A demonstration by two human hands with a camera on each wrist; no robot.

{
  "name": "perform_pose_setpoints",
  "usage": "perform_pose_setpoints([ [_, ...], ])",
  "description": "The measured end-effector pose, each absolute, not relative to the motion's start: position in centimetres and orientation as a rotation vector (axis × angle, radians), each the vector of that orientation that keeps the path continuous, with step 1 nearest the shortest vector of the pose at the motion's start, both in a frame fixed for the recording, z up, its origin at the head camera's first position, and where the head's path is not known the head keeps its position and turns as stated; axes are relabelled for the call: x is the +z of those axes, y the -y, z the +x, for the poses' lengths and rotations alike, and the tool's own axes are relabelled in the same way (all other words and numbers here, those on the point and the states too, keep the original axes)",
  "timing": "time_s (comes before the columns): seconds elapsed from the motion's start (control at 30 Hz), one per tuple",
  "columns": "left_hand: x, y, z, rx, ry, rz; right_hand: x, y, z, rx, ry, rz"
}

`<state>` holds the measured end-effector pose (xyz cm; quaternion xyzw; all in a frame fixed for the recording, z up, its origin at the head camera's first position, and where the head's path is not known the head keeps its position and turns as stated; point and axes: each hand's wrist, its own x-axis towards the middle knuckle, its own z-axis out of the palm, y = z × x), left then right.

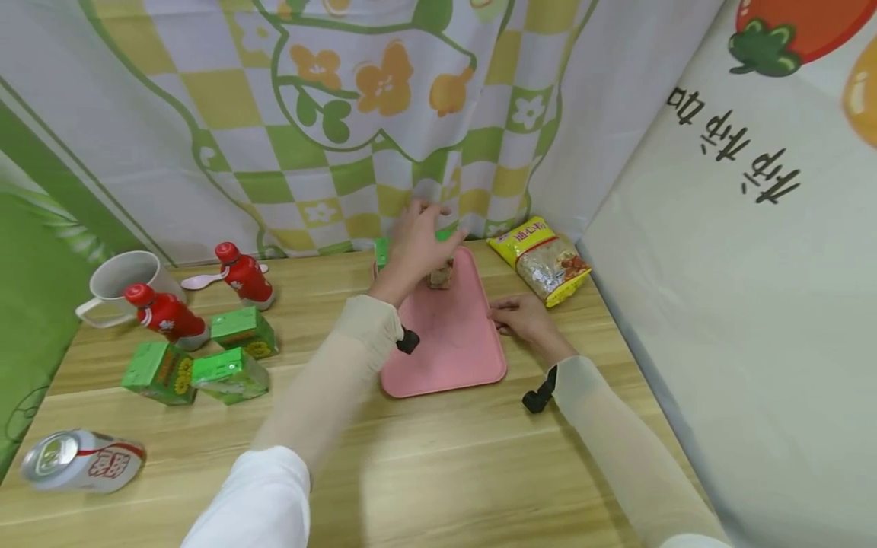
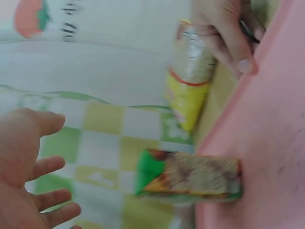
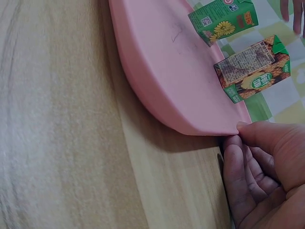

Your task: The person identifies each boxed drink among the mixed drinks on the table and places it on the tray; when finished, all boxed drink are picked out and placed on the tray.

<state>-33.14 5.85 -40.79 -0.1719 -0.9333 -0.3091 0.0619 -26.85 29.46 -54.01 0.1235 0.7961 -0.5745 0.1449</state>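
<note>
A pink tray (image 1: 448, 342) lies on the wooden table. My right hand (image 1: 526, 320) pinches its right rim, with the thumb (image 3: 257, 132) on top and the other fingers curled below. Two juice cartons stand at the tray's far end: a green one (image 3: 224, 21) with yellow flowers and a brown-and-green one (image 3: 255, 69). Over that end hovers my left hand (image 1: 419, 247), fingers spread and holding nothing. In the left wrist view the brown-and-green carton (image 2: 190, 175) stands apart from the left hand (image 2: 24, 167). From the head, this hand partly hides both cartons.
Right of the tray lies a yellow pasta bag (image 1: 544, 262) by the wall. On the left are several green cartons (image 1: 243, 331), two red bottles (image 1: 245, 275), a white mug (image 1: 126, 281), a pink spoon (image 1: 202, 281) and a can (image 1: 85, 460). A checkered curtain (image 1: 329, 167) hangs behind.
</note>
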Motion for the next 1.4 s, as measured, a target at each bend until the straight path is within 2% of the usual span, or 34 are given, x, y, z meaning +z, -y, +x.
perform_pose_setpoints([
  [0.33,-37.8,4.1,-28.2,-1.189,2.604,-0.695,-53.9,-29.4,-27.0,-1.690,-2.268,0.356],
  [0.47,-37.7,8.4,-26.1,-1.211,2.537,-0.647,-53.9,-29.5,-26.9,-1.725,-2.263,0.372],
  [0.67,-38.7,14.6,-23.0,-1.185,2.427,-0.565,-53.7,-29.5,-26.8,-1.737,-2.269,0.367],
  [0.87,-41.3,19.5,-19.4,-1.270,2.390,-0.470,-53.7,-29.2,-26.7,-1.707,-2.268,0.368],
  [1.1,-44.3,23.4,-16.8,-1.419,2.431,-0.338,-53.9,-29.1,-26.7,-1.726,-2.266,0.383],
  [1.4,-45.6,24.9,-15.1,-1.386,2.552,-0.239,-53.5,-29.5,-27.1,-1.725,-2.193,0.377],
])
